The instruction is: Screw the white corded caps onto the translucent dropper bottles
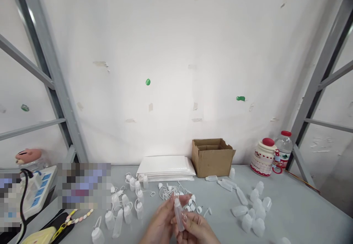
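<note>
A small translucent plastic squeeze bottle (pixel 179 215) is held upright, slightly tilted, in front of me at the table's near edge. My right hand (pixel 196 228) grips its lower body between thumb and fingers. My left hand (pixel 163 216) is closed around the upper end from the left, its fingers partly behind the bottle; whether a cap sits between them I cannot tell. Just beyond my hands lies a pile of white caps with looped cords (pixel 168 191). To the left stand several capped bottles (pixel 127 214). Several uncapped bottles (pixel 258 210) lie and stand on the right.
At the back, a stack of white envelopes (pixel 165 168) lies beside an open cardboard box (pixel 213 161). A red-lidded jar (pixel 263 157) and a large clear bottle (pixel 284 148) stand back right. A power strip (pixel 41 190) and a beaded strap (pixel 79 220) lie left. Metal posts flank the grey table (pixel 217 207).
</note>
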### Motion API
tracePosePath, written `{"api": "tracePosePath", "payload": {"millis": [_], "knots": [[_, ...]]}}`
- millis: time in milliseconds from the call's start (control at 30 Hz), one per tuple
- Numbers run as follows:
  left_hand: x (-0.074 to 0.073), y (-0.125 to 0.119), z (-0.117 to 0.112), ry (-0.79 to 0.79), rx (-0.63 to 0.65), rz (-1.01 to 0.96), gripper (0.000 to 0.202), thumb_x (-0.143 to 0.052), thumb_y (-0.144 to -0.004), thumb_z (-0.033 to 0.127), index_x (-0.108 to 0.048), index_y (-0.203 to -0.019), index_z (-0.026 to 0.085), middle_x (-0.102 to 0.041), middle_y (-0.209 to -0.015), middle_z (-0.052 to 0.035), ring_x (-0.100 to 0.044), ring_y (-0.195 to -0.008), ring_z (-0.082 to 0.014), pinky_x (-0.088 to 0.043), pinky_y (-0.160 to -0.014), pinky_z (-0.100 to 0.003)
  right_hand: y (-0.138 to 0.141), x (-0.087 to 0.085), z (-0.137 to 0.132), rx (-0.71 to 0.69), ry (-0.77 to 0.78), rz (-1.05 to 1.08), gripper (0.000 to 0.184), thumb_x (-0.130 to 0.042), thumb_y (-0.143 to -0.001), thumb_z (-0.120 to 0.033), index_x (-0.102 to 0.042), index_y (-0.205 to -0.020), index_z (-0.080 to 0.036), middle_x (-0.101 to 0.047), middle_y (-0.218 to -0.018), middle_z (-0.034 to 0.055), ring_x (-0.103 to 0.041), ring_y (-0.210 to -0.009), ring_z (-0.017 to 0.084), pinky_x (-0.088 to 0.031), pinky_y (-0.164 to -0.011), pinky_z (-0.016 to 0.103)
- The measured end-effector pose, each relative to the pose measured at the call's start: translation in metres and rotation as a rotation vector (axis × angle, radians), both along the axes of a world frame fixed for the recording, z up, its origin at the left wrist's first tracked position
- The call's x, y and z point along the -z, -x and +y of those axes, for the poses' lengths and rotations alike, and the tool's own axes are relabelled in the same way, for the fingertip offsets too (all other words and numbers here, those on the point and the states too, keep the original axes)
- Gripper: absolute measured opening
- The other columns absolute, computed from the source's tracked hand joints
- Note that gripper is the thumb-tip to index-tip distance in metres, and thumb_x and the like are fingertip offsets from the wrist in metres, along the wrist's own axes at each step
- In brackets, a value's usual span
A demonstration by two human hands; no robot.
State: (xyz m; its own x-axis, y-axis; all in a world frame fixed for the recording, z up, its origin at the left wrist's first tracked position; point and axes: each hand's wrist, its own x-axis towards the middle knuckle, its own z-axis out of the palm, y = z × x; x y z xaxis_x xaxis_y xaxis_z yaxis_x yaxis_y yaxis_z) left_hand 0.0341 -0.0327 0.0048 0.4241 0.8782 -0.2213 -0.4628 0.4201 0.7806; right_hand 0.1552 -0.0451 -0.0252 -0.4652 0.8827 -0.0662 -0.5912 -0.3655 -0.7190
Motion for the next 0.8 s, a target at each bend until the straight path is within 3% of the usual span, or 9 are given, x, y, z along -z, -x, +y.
{"api": "tracePosePath", "payload": {"millis": [167,400,567,667,733,800], "knots": [[0.011,-0.003,0.004,-0.048,-0.022,-0.041,0.034,-0.069,-0.060,0.048,-0.069,-0.071,0.016,-0.067,-0.103,-0.0126,-0.051,-0.109,-0.0288,-0.042,-0.083,-0.032,0.001,0.006,0.001,0.007,-0.019,-0.011,0.033,-0.077,-0.058,-0.041,-0.070,-0.067,-0.010,-0.062,-0.050,0.0009,-0.053,-0.039,0.005,-0.037,-0.042,0.015],[0.004,-0.001,0.001,-0.114,0.100,-0.081,0.036,-0.062,-0.068,0.047,-0.071,-0.075,0.013,-0.065,-0.109,-0.0154,-0.041,-0.121,-0.0309,-0.031,-0.099,-0.038,0.004,0.003,-0.002,0.010,-0.019,0.082,0.031,-0.078,-0.058,-0.038,-0.071,-0.069,-0.009,-0.058,-0.046,-0.0010,-0.047,-0.036,0.004,-0.035,-0.041,0.017],[0.000,-0.001,0.001,-0.029,0.097,-0.087,0.046,-0.061,-0.068,0.050,-0.070,-0.090,0.010,-0.066,-0.107,-0.0148,-0.048,-0.114,-0.0287,-0.034,-0.097,-0.035,0.003,-0.004,-0.002,-0.056,-0.002,0.180,0.033,-0.078,-0.057,-0.039,-0.072,-0.072,-0.009,-0.051,-0.041,-0.0044,-0.040,-0.036,0.003,-0.032,-0.040,0.016],[0.002,-0.001,0.004,-0.032,0.029,-0.097,0.042,-0.064,-0.067,0.048,-0.071,-0.083,0.010,-0.069,-0.098,-0.0145,-0.057,-0.102,-0.0238,-0.043,-0.085,-0.028,0.004,0.001,0.002,-0.052,0.012,0.167,0.036,-0.077,-0.058,-0.040,-0.071,-0.071,-0.007,-0.055,-0.044,-0.0018,-0.045,-0.038,0.004,-0.034,-0.041,0.016],[0.006,-0.001,0.007,-0.063,0.001,-0.048,0.041,-0.066,-0.065,0.047,-0.071,-0.078,0.009,-0.070,-0.083,-0.0129,-0.063,-0.072,-0.0178,-0.047,-0.063,-0.023,0.004,0.007,0.004,-0.027,0.009,0.112,0.039,-0.075,-0.059,-0.045,-0.069,-0.066,-0.006,-0.060,-0.045,0.0018,-0.051,-0.038,0.006,-0.036,-0.041,0.017],[0.010,-0.001,0.011,-0.090,-0.026,0.021,0.044,-0.067,-0.063,0.049,-0.071,-0.078,0.009,-0.068,-0.067,-0.0085,-0.052,-0.041,-0.0087,-0.036,-0.040,-0.020,0.005,0.013,0.006,0.003,0.014,0.052,0.040,-0.074,-0.059,-0.048,-0.067,-0.065,-0.009,-0.065,-0.050,0.0047,-0.057,-0.040,0.008,-0.038,-0.042,0.017]]}}
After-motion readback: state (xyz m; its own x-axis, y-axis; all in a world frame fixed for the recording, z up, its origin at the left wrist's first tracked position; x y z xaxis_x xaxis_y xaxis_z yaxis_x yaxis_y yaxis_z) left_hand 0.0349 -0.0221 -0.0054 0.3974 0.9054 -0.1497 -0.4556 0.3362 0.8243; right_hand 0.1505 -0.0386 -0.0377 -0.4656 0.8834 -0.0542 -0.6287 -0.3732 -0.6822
